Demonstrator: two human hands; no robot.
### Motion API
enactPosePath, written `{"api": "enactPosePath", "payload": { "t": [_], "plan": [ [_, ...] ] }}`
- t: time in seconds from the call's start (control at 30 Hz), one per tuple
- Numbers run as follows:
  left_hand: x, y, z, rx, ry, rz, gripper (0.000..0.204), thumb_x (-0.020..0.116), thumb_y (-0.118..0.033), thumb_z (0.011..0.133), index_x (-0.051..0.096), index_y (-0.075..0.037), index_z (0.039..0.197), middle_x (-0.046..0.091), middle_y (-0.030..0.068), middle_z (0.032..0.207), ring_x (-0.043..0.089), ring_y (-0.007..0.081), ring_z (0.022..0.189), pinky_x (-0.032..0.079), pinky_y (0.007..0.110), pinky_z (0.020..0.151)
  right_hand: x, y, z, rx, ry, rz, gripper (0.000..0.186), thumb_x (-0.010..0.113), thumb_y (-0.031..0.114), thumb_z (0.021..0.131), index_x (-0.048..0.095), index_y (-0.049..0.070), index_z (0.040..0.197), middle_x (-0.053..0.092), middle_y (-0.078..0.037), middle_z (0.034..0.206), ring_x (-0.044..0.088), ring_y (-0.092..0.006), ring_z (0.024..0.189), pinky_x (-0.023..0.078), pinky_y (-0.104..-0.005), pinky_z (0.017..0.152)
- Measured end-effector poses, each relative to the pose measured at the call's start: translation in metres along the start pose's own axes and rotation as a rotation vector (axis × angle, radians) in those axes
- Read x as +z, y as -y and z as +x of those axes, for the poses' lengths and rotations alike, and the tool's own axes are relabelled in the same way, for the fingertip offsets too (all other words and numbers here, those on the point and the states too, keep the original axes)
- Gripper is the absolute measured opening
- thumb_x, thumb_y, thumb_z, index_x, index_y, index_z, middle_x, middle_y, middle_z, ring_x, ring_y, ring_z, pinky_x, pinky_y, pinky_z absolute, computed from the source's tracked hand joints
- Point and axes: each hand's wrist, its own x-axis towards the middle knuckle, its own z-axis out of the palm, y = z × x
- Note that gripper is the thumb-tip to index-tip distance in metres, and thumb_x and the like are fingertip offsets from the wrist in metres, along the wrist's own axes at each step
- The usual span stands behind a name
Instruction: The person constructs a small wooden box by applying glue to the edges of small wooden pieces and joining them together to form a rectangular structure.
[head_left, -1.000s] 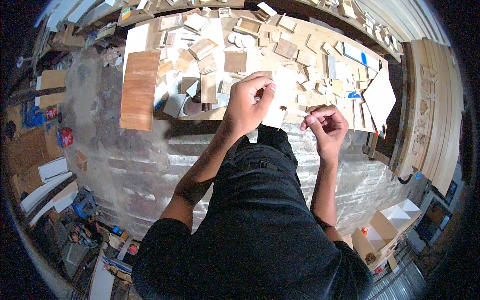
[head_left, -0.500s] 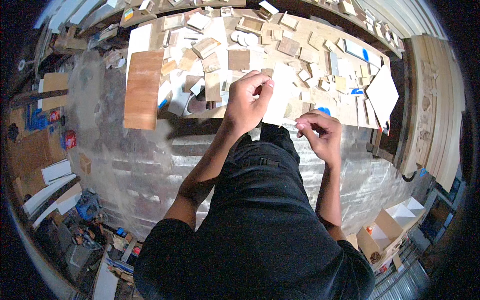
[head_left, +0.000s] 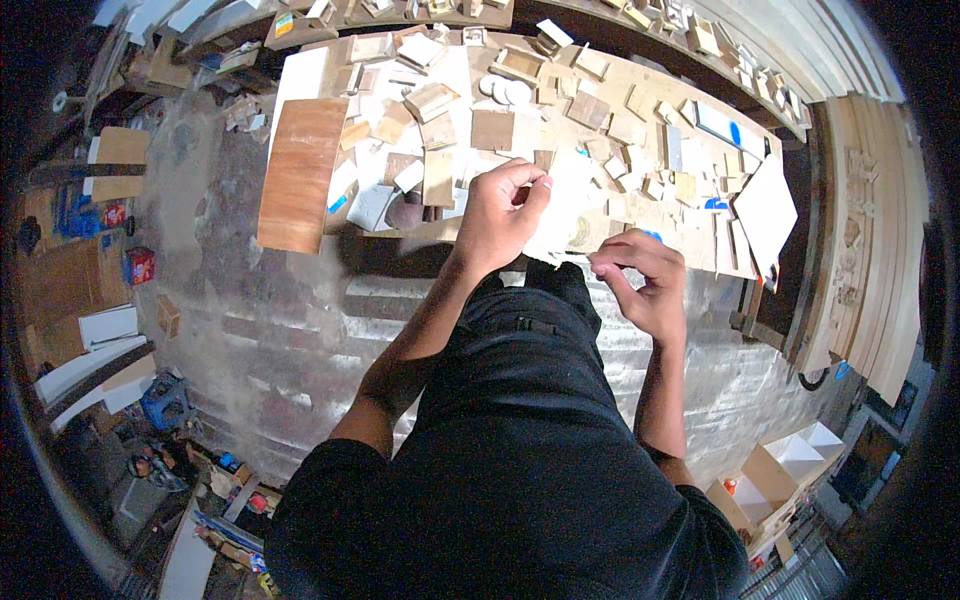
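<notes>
My left hand (head_left: 503,215) is closed in a pinch over the front of the worktable (head_left: 395,240), its thumb pressed toward the curled forefinger. Anything between those fingertips is too small to make out. Lower and to the right, my right hand (head_left: 648,285) also pinches; a thin pale strip (head_left: 574,258) juts leftward from its fingertips. Between the two hands lies a brightly lit white sheet (head_left: 563,205) at the table's front edge. Small wood blocks (head_left: 590,110), white discs (head_left: 505,91) and a square brown wood piece (head_left: 492,130) lie beyond.
A reddish-brown board (head_left: 300,180) overhangs the table's left front. A white angular panel (head_left: 766,210) stands at the right end. Long planks (head_left: 865,230) are stacked at the far right. Open boxes (head_left: 775,475) sit on the floor at lower right, cluttered tools (head_left: 165,400) at lower left.
The view has turned slightly, shifting the table and its pieces. Both hands stay pinched in nearly the same places, the left a little lower.
</notes>
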Motion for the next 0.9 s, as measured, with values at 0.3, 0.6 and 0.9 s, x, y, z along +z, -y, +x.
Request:
{"api": "enactPosePath", "payload": {
  "t": [0.3, 0.6, 0.9],
  "plan": [
    [0.001, -0.005, -0.004, -0.07, 0.024, -0.027, 0.017, 0.064, -0.009, 0.097, 0.068, 0.007, 0.092, 0.061, 0.0045, 0.076, 0.054, 0.0066, 0.068, 0.044, 0.026, 0.059, 0.005, -0.004, 0.002, -0.095, -0.206, -0.237, 0.025, 0.077, -0.006, 0.076, 0.079, 0.005, 0.099, 0.072, -0.011, 0.093, 0.072, -0.0214, 0.083, 0.058, -0.0295, 0.07],
    [0.021, 0.003, -0.007, -0.012, -0.035, 0.063, 0.019, 0.063, -0.01, 0.099, 0.067, 0.008, 0.095, 0.062, 0.0038, 0.083, 0.054, 0.0055, 0.073, 0.044, 0.024, 0.062, -0.017, -0.023, -0.02, -0.115, -0.017, -0.144, 0.026, 0.077, -0.005, 0.075, 0.08, 0.009, 0.097, 0.071, -0.008, 0.094, 0.07, -0.0213, 0.082, 0.056, -0.0298, 0.068],
    [0.072, -0.005, -0.023, -0.003, -0.167, 0.131, 0.018, 0.065, -0.009, 0.094, 0.066, 0.008, 0.087, 0.061, 0.011, 0.073, 0.058, 0.0121, 0.066, 0.047, 0.03, 0.06, -0.054, -0.038, -0.03, -0.121, 0.035, -0.092, 0.028, 0.075, -0.007, 0.074, 0.081, 0.009, 0.095, 0.071, -0.008, 0.094, 0.071, -0.0208, 0.082, 0.057, -0.0323, 0.072]
  ]
}}
